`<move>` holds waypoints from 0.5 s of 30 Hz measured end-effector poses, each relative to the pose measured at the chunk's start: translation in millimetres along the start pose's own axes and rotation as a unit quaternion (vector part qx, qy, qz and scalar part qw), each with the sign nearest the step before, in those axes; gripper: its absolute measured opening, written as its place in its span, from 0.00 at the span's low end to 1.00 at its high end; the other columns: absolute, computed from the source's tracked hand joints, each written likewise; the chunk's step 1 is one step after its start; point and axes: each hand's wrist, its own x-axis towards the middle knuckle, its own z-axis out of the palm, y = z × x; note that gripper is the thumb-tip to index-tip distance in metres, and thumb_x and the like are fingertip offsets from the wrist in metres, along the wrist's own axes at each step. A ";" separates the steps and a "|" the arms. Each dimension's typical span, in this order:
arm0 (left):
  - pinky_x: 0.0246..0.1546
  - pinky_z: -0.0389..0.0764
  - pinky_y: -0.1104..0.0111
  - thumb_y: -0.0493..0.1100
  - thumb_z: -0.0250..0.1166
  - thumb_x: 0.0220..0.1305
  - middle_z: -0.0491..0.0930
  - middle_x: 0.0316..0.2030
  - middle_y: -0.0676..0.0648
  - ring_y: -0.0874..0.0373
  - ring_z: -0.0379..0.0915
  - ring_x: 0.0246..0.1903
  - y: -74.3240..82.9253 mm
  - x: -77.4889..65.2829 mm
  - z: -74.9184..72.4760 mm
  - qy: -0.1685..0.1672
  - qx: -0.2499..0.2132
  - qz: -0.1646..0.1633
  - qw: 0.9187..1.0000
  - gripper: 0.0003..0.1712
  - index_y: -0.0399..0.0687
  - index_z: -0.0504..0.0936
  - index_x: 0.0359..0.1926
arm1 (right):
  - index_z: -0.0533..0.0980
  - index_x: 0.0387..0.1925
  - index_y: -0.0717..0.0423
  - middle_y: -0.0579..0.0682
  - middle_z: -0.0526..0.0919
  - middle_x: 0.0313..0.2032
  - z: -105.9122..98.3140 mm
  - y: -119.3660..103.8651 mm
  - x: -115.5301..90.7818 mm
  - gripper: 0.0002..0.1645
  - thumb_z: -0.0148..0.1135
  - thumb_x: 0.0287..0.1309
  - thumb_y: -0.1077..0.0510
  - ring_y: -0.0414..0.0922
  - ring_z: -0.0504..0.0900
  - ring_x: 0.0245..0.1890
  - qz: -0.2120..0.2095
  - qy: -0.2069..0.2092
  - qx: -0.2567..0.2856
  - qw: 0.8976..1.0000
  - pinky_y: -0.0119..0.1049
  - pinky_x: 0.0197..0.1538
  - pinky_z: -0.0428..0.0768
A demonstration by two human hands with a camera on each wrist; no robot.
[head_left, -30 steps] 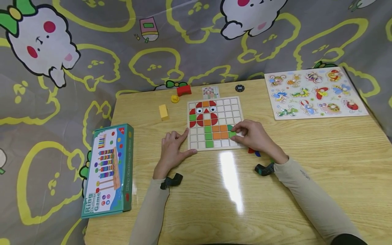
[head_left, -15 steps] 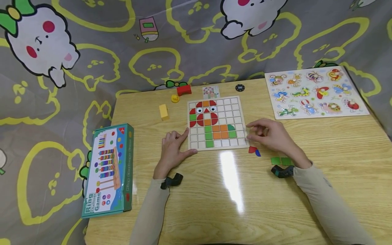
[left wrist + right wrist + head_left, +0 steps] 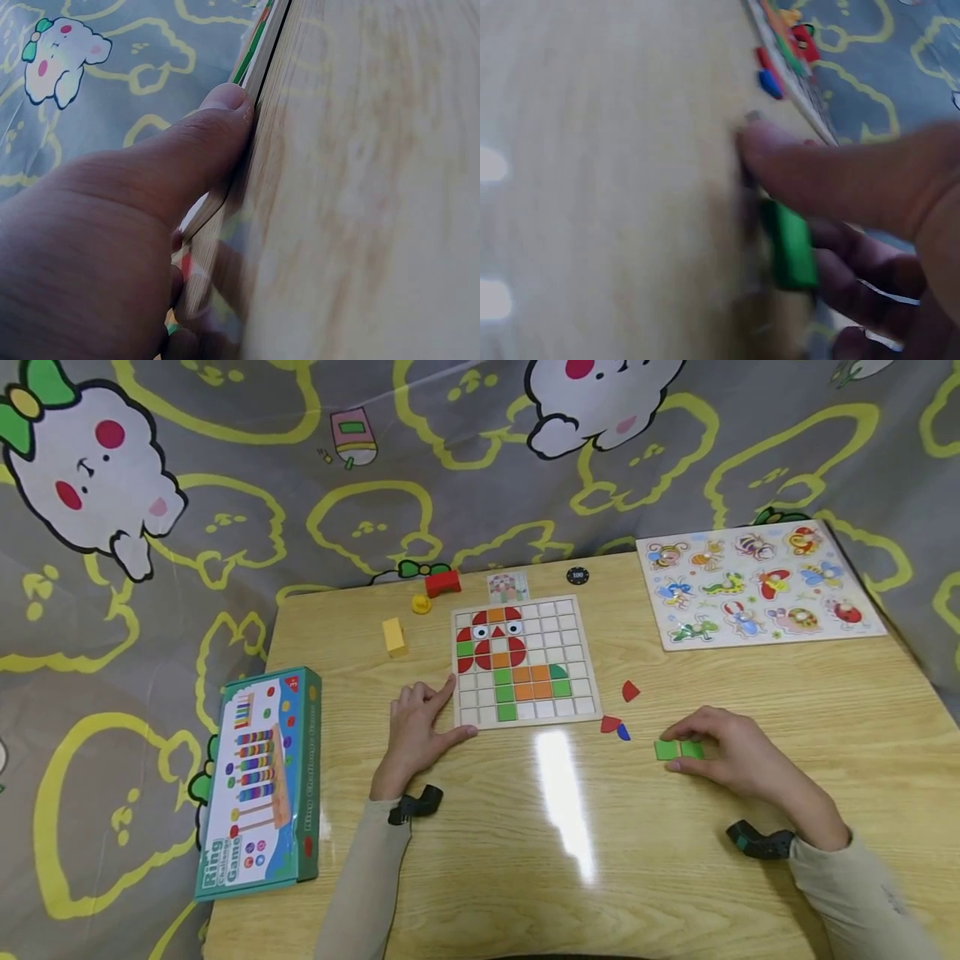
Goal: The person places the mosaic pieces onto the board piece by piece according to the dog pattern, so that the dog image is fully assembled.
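My left hand (image 3: 417, 735) rests at the near left corner of the white grid board (image 3: 468, 697), index finger along its left edge and thumb (image 3: 225, 97) at its front edge. Red, orange and green tiles form a figure on the board, with two round eyes. Over the table to the right, my right hand (image 3: 731, 752) has its thumb and fingers spread around two green square tiles (image 3: 665, 750), which lie side by side. One green tile (image 3: 791, 247) shows in the right wrist view, blurred, between thumb and fingers.
Right of the board lie two red quarter-circle tiles (image 3: 631, 691) and a blue tile (image 3: 623, 732). An insect puzzle board (image 3: 735, 639) is at the back right; a Ring Challenge Game box (image 3: 258, 777) stands left. Behind the board are a picture card (image 3: 508, 586), a black chip (image 3: 577, 576) and small blocks (image 3: 443, 582).
My right hand has left the board's green tiles and moved right and nearer, to the two green squares. A red quarter-circle tile now shows where it was. The left hand stays put.
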 end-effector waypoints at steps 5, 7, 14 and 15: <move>0.43 0.53 0.60 0.73 0.68 0.51 0.65 0.41 0.50 0.54 0.55 0.41 -1.7 -0.6 0.3 0.001 -0.006 -0.001 1.000 0.53 0.63 0.61 0.75 | 0.83 0.40 0.48 0.40 0.82 0.34 7.9 -1.8 8.1 0.16 0.78 0.47 0.57 0.37 0.77 0.33 -0.007 0.015 -0.007 1.000 0.33 0.37 0.75; 0.43 0.53 0.60 0.73 0.68 0.51 0.64 0.41 0.50 0.54 0.55 0.41 -1.8 -0.5 0.1 0.001 -0.009 -0.002 1.000 0.53 0.63 0.60 0.75 | 0.82 0.40 0.50 0.42 0.82 0.34 9.6 -1.0 12.3 0.15 0.77 0.49 0.58 0.38 0.77 0.33 -0.008 0.021 -0.009 1.000 0.33 0.37 0.75; 0.43 0.53 0.60 0.74 0.67 0.51 0.64 0.40 0.51 0.54 0.54 0.40 -1.9 0.1 0.2 -0.002 -0.001 -0.001 1.000 0.53 0.63 0.60 0.75 | 0.79 0.44 0.56 0.51 0.80 0.41 10.6 -3.5 29.4 0.13 0.71 0.58 0.56 0.47 0.76 0.42 0.012 0.025 -0.029 0.999 0.45 0.46 0.72; 0.43 0.53 0.60 0.74 0.67 0.51 0.64 0.40 0.51 0.54 0.54 0.40 -1.7 0.1 -0.1 -0.003 0.001 -0.001 1.000 0.53 0.63 0.60 0.75 | 0.79 0.44 0.55 0.51 0.80 0.42 10.2 -5.2 32.0 0.13 0.70 0.59 0.56 0.48 0.76 0.43 0.015 0.024 -0.030 0.999 0.47 0.47 0.71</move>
